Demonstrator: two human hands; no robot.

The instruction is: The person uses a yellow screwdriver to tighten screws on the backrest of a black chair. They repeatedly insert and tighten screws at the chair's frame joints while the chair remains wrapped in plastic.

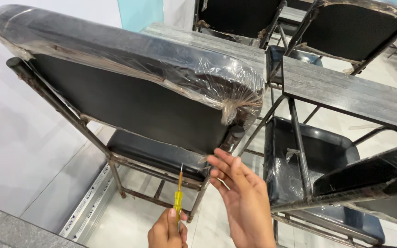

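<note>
A black padded chair (129, 105), its backrest wrapped in clear plastic film (198, 78), stands tilted in front of me on a rusty metal frame (70, 115). My left hand (165, 232), low in the middle of the view, is closed around a yellow-handled screwdriver (178, 200) whose thin shaft points up toward the seat's edge. My right hand (240, 200) is open with fingers spread. Its fingertips reach the lower right corner of the backrest, near the frame's tube end (235, 135).
A grey wood-grain desk top (345, 92) runs to the right, with more plastic-wrapped black chairs (318, 151) beneath and behind it. A metal channel strip (93, 202) lies on the pale tiled floor at the left. A grey surface (5, 229) fills the bottom-left corner.
</note>
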